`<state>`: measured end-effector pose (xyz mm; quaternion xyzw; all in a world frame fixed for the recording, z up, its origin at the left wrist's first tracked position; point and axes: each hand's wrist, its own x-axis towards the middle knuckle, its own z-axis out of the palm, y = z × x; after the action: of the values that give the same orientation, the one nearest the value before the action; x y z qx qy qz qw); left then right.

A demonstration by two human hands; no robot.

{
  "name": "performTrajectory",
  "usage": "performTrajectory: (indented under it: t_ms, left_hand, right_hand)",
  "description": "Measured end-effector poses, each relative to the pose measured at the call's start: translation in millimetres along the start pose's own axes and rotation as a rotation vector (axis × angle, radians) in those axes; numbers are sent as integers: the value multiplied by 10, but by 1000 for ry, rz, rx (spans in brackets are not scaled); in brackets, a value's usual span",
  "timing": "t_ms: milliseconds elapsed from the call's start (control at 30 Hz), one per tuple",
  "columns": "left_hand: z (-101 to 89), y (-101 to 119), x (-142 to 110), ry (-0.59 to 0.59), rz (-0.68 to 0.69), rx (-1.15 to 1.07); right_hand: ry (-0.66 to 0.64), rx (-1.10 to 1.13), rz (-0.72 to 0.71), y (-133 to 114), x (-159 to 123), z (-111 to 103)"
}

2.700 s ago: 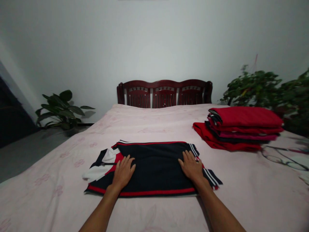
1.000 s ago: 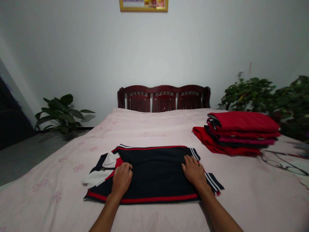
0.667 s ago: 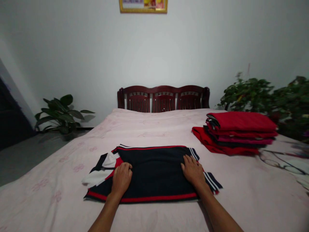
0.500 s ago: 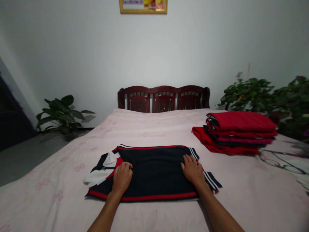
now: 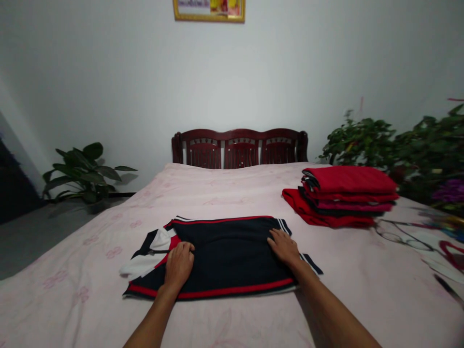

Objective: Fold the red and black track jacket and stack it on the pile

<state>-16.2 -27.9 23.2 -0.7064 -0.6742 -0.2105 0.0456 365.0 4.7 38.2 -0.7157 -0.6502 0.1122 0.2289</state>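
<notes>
A navy zip jacket [image 5: 228, 251] with red piping and a white-and-red collar part lies folded flat on the bed. Its striped cuffs poke out at the right end. Near the collar, my left hand [image 5: 180, 265] rests on the cloth with its fingers slightly bent over it. My right hand [image 5: 284, 246] lies palm down at the other end beside the cuffs, fingers spread. Both hands press on the jacket from above, and I see no cloth pinched in either.
Right of the jacket stands a stack of folded red and dark clothes [image 5: 350, 186]. Eyeglasses [image 5: 402, 239] lie in front of it. The bed has a pale pink sheet [image 5: 224, 324] and a dark wooden headboard [image 5: 241, 147]. Potted plants [image 5: 85, 169] flank it.
The view has turned slightly to the right, so everything sits further left. Both hands stay on the jacket in nearly the same places, and the jacket keeps its folded shape.
</notes>
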Motion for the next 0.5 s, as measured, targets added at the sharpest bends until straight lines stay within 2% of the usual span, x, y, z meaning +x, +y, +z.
performTrajectory:
  t_ms: [200, 400, 500]
  left_hand:
    - [5, 9, -6, 12, 8, 8]
    - [-2, -4, 1, 5, 10, 24]
    - [-23, 102, -19, 71, -13, 61]
  right_hand:
    - [-32, 247, 156, 269, 208, -278]
    - [-267, 484, 292, 521, 213, -543]
    - [-373, 563, 346, 580, 233, -603]
